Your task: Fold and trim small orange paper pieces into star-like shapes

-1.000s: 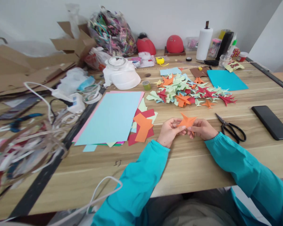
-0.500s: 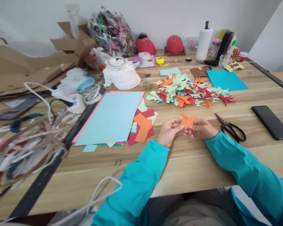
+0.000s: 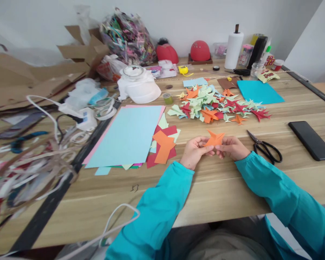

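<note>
L hand (image 3: 194, 153) & R hand (image 3: 232, 148) pinching orange folded paper (image 3: 215, 138), scissors (image 3: 265, 147) nearby

I see an orange folded paper shape (image 3: 214, 139), teal sleeves (image 3: 276, 195), a light blue sheet (image 3: 127, 135) mid-frame, black scissors (image 3: 265, 147), and a red, green and orange paper pile (image 3: 216, 104) upper centre.

Plain white wall (image 3: 178, 18) across top of frame, pale wood-grain table (image 3: 222, 187) filling centre and lower frame, black strip (image 3: 308, 86) along table's right edge, second white wall surface (image 3: 314, 47) upper right, soft even daylight
</note>
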The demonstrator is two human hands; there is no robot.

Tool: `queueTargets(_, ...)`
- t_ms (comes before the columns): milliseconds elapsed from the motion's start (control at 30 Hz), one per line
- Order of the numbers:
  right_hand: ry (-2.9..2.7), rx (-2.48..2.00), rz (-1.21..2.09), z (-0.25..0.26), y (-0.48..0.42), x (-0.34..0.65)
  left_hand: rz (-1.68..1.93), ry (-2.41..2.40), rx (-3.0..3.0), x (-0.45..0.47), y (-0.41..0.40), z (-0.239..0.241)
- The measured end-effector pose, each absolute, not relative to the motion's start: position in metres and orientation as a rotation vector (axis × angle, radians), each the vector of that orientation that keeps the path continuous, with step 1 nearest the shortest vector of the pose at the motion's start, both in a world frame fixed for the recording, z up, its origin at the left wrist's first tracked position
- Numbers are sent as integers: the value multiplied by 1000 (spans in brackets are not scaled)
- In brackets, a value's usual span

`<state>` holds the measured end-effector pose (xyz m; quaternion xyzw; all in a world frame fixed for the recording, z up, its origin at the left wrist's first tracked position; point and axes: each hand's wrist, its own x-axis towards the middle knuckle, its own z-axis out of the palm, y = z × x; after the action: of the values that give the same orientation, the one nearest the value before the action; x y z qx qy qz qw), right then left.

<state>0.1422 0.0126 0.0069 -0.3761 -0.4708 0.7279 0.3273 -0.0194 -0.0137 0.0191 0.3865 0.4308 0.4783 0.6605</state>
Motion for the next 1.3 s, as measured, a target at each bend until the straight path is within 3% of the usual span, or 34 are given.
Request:
queueTargets(733, -893, -834, 2094, 18, 9, 141, 1083, 801, 758, -21, -14, 17)
queueTargets(1033, -778, -946, 1905, 19, 12, 141, 1066, 689, 724, -21, -14, 18)
queueTargets(1300, -1063, -1053, 1877, 15, 12, 141, 1126, 822, 695, -21, -12, 19)
